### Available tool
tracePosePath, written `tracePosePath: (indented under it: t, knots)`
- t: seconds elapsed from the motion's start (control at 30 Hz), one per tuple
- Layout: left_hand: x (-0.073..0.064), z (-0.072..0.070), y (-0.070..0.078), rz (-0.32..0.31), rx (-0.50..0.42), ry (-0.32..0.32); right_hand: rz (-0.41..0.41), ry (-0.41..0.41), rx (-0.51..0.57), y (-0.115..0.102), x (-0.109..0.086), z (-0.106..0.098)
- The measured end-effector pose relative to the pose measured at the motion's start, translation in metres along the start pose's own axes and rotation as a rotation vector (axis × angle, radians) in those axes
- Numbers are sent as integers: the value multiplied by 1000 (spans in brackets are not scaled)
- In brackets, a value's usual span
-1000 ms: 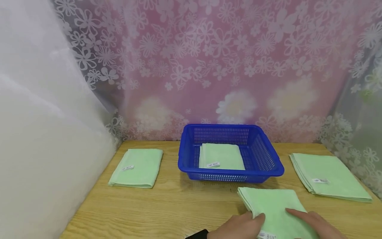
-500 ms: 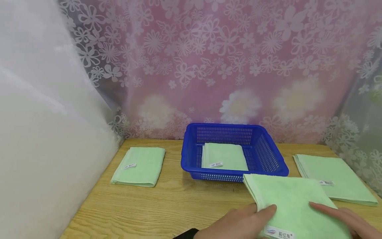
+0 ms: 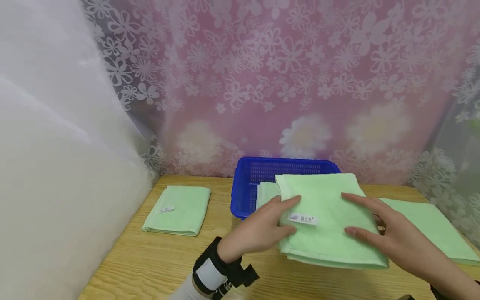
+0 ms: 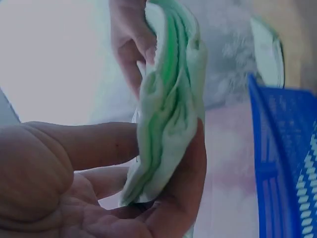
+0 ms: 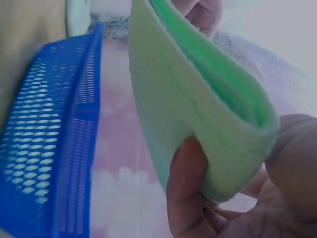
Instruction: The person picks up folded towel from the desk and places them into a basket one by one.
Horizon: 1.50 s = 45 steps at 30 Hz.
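Observation:
A folded light green towel with a small white label hangs in front of the blue basket, raised off the table. My left hand grips its left edge, thumb on the near face and fingers behind, as the left wrist view shows across the stacked folds. On the opposite side my right hand pinches the rounded fold between thumb and fingers. Behind the held towel stands the blue basket, partly hidden by it. Inside the basket, a strip of another green towel shows.
A folded green towel lies on the wooden table at the left. One more green towel is at the right, partly covered by my right hand. A flowered curtain hangs behind the table.
Both hands have lifted the held towel up and forward from the table's front right, and it now overlaps the basket. The other towels have stayed in place.

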<state>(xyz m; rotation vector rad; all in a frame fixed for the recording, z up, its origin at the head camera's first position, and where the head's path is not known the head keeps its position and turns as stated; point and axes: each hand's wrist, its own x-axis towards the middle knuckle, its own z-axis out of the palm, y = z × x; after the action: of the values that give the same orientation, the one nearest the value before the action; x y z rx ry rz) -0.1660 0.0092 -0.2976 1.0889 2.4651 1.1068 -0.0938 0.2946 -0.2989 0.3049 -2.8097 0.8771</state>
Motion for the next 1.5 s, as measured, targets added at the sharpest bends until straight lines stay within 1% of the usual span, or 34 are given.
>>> tracePosePath:
  t: [0.03, 0.13, 0.2, 0.27, 0.4, 0.5, 0.63, 0.77, 0.93, 1.07, 1.17, 1.3, 1.43, 1.5]
  knots:
    - [5, -6, -5, -9, -41, 16, -8, -12, 39, -3, 10, -1]
    - [21, -26, -19, 17, -144, 53, 4, -44, 137, -9, 38, -2]
    - [27, -38, -27, 35, -208, 83, 19, -58, 188, -10, 54, 0]
    - [32, -47, -35, 37, -282, 105, 36, -65, 235, -10, 67, 3]
    - [40, -58, -44, 12, -449, 137, 53, -55, 318, -7, 86, 7]
    - [47, -59, -48, 0, -507, 151, 59, -31, 370, -5, 93, 7]
    - [50, -59, -50, -15, -518, 168, 51, -18, 394, -3, 97, 7]
    - [54, -57, -51, -36, -537, 179, 42, -30, 409, 2, 103, 9]
    - [61, -56, -57, -39, -533, 189, 49, -39, 413, 8, 113, 12]
    - [67, -57, -64, -47, -501, 217, 53, -52, 391, 13, 123, 19]
    - [71, -57, -68, -58, -481, 218, 61, -65, 389, 16, 126, 23]
    - [76, -56, -70, -62, -447, 218, 70, -66, 382, 19, 128, 24]
    - [82, -52, -71, -73, -391, 227, 82, -73, 371, 21, 132, 27]
    - [85, -49, -72, -83, -357, 230, 66, -72, 344, 23, 135, 30]
